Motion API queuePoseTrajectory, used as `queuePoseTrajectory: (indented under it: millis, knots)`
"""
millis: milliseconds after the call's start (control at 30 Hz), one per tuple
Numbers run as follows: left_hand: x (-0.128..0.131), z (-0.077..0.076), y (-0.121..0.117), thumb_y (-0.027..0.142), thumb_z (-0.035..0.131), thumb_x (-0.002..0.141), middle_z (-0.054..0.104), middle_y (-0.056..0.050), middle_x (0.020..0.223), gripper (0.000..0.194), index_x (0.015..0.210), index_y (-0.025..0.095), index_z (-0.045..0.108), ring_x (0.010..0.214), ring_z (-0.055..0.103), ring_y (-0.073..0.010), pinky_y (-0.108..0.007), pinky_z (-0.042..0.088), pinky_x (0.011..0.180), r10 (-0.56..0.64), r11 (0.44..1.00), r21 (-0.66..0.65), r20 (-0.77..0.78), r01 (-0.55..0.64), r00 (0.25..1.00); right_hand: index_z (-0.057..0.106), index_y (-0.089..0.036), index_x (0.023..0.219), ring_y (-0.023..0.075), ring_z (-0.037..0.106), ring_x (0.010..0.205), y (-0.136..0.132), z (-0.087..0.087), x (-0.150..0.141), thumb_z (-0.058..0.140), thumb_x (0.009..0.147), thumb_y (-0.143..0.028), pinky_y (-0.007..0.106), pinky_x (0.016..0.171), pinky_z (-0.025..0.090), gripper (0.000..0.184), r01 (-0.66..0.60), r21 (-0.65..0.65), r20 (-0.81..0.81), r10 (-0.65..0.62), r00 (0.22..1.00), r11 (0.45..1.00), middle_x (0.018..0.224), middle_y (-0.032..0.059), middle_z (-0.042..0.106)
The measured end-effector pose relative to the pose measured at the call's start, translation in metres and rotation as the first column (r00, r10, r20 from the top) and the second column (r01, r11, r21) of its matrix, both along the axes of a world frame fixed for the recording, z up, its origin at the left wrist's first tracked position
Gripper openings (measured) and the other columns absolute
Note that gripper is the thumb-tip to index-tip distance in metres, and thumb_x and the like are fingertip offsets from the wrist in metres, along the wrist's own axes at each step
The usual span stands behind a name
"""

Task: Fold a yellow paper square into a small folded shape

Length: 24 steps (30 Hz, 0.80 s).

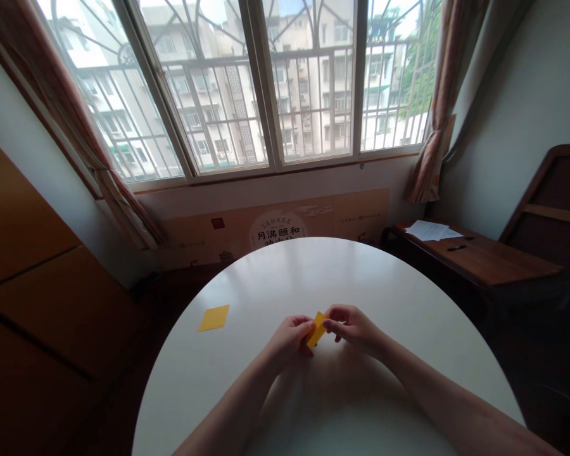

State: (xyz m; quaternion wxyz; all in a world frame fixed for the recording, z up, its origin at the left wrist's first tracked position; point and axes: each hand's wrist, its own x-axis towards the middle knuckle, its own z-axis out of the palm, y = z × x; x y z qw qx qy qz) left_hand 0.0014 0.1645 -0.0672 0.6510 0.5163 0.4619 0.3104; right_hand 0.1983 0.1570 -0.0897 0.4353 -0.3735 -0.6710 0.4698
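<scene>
A small folded piece of yellow paper (317,329) is held between both hands, just above the white round table (285,272). My left hand (292,335) pinches its left side between thumb and fingers. On the other side, my right hand (350,324) grips the upper right edge with thumb and forefinger. Part of the paper is hidden behind the fingers, so its exact folds cannot be made out. A flat yellow sheet (213,318) lies apart on the tabletop, to the left of my hands.
Behind the table, a printed board (361,212) leans below a barred window. At the right is a wooden bench (484,256) with white papers (432,230) and a dark pen-like item (456,248). An orange-brown cabinet (23,266) stands at the left.
</scene>
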Motion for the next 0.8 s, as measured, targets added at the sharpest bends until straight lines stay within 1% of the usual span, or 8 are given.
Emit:
queuePoseTrajectory:
  millis: [133,200,300,467,533,600,667,800]
  knots:
    - [-0.005,0.002,0.005,0.056,0.073,0.074,0.059,-0.003,0.066,0.046,0.079,0.010,0.070,0.052,0.053,-0.0106,-0.019,0.046,0.040,-0.058,0.998,-0.014,-0.024,0.058,0.998,0.064,-0.014,0.085,0.0131,0.059,0.059,0.004,-0.006,0.001,0.067,0.081,-0.068,0.024,0.051,0.051,0.054,0.021,-0.093,-0.012,-0.022,1.000,0.995,0.076,0.0039,0.064]
    - [-0.008,0.005,0.009,0.060,0.070,0.076,0.062,-0.005,0.071,0.050,0.084,0.010,0.071,0.058,0.059,-0.0129,-0.018,0.046,0.040,-0.089,0.996,-0.031,-0.021,0.088,0.996,0.063,-0.014,0.086,0.0114,0.057,0.054,0.006,-0.008,0.001,0.067,0.081,-0.067,0.023,0.048,0.048,0.054,0.035,-0.123,-0.012,-0.036,0.999,0.992,0.075,0.0035,0.065]
    - [-0.009,0.008,0.011,0.064,0.069,0.076,0.067,-0.009,0.083,0.054,0.091,0.012,0.072,0.068,0.066,-0.0168,-0.017,0.045,0.040,-0.138,0.990,-0.041,-0.025,0.137,0.990,0.063,-0.014,0.086,0.0120,0.057,0.055,0.007,-0.007,0.001,0.069,0.079,-0.067,0.023,0.049,0.048,0.054,0.048,-0.145,-0.008,-0.049,0.999,0.988,0.075,0.0037,0.065]
    - [-0.008,0.005,0.002,0.066,0.068,0.077,0.069,-0.012,0.095,0.059,0.103,0.013,0.070,0.079,0.069,-0.0187,-0.018,0.050,0.049,-0.179,0.983,0.029,-0.058,0.181,0.982,0.063,-0.015,0.084,0.0135,0.057,0.060,0.004,-0.004,0.000,0.070,0.078,-0.066,0.023,0.053,0.048,0.052,0.052,-0.180,0.003,-0.052,0.999,0.982,0.075,0.0034,0.065]
    - [-0.009,0.002,-0.003,0.066,0.070,0.075,0.069,-0.011,0.095,0.064,0.111,0.013,0.066,0.077,0.069,-0.0185,-0.020,0.051,0.052,-0.161,0.984,0.068,-0.070,0.166,0.985,0.064,-0.015,0.084,0.0133,0.056,0.059,0.003,-0.004,-0.001,0.071,0.079,-0.063,0.023,0.053,0.046,0.049,0.049,-0.191,0.014,-0.048,0.999,0.980,0.073,0.0027,0.064]
    - [-0.010,-0.002,-0.006,0.065,0.071,0.075,0.069,-0.009,0.089,0.067,0.117,0.014,0.059,0.069,0.067,-0.0174,-0.022,0.051,0.050,-0.115,0.985,0.115,-0.106,0.127,0.988,0.064,-0.014,0.085,0.0129,0.054,0.057,0.002,-0.005,-0.001,0.071,0.081,-0.061,0.023,0.052,0.044,0.047,0.049,-0.195,0.026,-0.045,0.999,0.980,0.071,0.0022,0.063]
    - [-0.009,-0.005,-0.007,0.061,0.070,0.077,0.068,-0.006,0.083,0.061,0.114,0.016,0.053,0.060,0.065,-0.0158,-0.023,0.050,0.047,-0.060,0.986,0.147,-0.148,0.082,0.987,0.065,-0.014,0.085,0.0125,0.053,0.056,0.003,-0.005,-0.002,0.071,0.082,-0.059,0.023,0.051,0.041,0.046,0.052,-0.189,0.041,-0.045,0.998,0.981,0.069,0.0017,0.062]
    - [-0.007,-0.008,-0.006,0.048,0.066,0.082,0.066,-0.003,0.075,0.035,0.093,0.018,0.050,0.055,0.061,-0.0139,-0.022,0.048,0.044,-0.004,0.984,0.177,-0.193,0.039,0.981,0.065,-0.014,0.081,0.0129,0.052,0.060,0.005,-0.005,-0.005,0.073,0.080,-0.055,0.023,0.054,0.039,0.042,0.079,-0.155,0.082,-0.066,0.994,0.985,0.070,0.0017,0.061]
